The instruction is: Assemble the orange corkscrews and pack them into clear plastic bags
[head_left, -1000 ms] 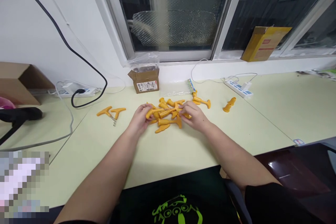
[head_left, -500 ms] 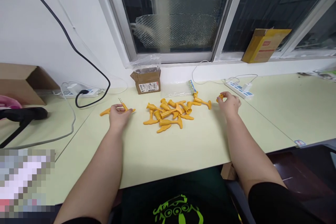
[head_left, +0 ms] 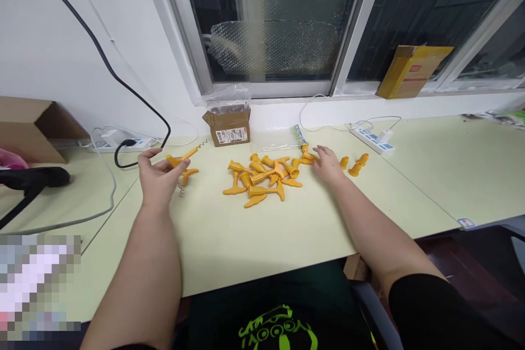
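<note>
My left hand (head_left: 158, 178) pinches a yellow corkscrew (head_left: 188, 154) by its handle, its bare metal spiral pointing up and right. Just below, a second uncovered corkscrew (head_left: 187, 176) lies on the table. A loose pile of yellow corkscrews (head_left: 262, 178), several with sleeves over their spirals, is spread between my hands. At the pile's right end, my right hand (head_left: 329, 165) has its fingers stretched over a corkscrew (head_left: 308, 158), partly hiding it; contact is unclear. Three loose yellow sleeves (head_left: 355, 169) stand or lie to the right of that hand.
Behind the pile are a small cardboard box (head_left: 231, 127) and a clear plastic bag (head_left: 274, 140). Power strips with cables stand at the left (head_left: 139, 145) and right (head_left: 371, 141). A black object with a stem (head_left: 36, 178) and a larger carton (head_left: 36, 126) are at far left.
My right hand has let go of a sleeve beside the others and moved left to the pile's edge. My left hand has shifted left with its corkscrew, whose spiral now points right.
</note>
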Tool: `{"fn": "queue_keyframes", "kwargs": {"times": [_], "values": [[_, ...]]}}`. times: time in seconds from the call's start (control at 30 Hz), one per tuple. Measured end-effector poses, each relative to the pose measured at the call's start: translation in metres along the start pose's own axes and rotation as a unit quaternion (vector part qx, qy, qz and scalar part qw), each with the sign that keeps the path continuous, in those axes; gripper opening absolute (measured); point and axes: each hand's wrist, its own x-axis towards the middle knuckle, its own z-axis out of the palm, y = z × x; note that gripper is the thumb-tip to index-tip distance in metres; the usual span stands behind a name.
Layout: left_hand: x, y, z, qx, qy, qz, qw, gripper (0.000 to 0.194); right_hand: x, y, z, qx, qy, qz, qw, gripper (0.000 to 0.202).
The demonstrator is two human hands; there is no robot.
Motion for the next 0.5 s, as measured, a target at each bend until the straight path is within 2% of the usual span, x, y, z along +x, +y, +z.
{"fn": "queue_keyframes", "kwargs": {"times": [0.13, 0.23, 0.33, 0.4, 0.5], "values": [[0.002, 0.000, -0.007, 0.054, -0.014, -0.039, 0.998, 0.078, 0.005, -0.008, 0.012, -0.035, -0.069, 0.011, 0.997, 0.056], [0.004, -0.006, -0.003, 0.019, -0.020, -0.070, 0.997, 0.077, 0.008, -0.008, 0.012, -0.044, -0.068, 0.029, 0.996, 0.051], [0.006, -0.019, 0.004, 0.037, -0.028, -0.134, 0.990, 0.070, 0.008, -0.007, 0.006, 0.009, -0.013, 0.034, 0.999, 0.051], [0.007, -0.027, 0.008, 0.136, -0.041, -0.165, 0.976, 0.068, 0.007, -0.007, 0.000, 0.087, 0.037, 0.043, 0.995, 0.059], [0.009, -0.036, 0.011, 0.322, -0.074, -0.143, 0.933, 0.064, 0.006, -0.010, -0.012, 0.204, 0.127, 0.087, 0.967, 0.055]]}}
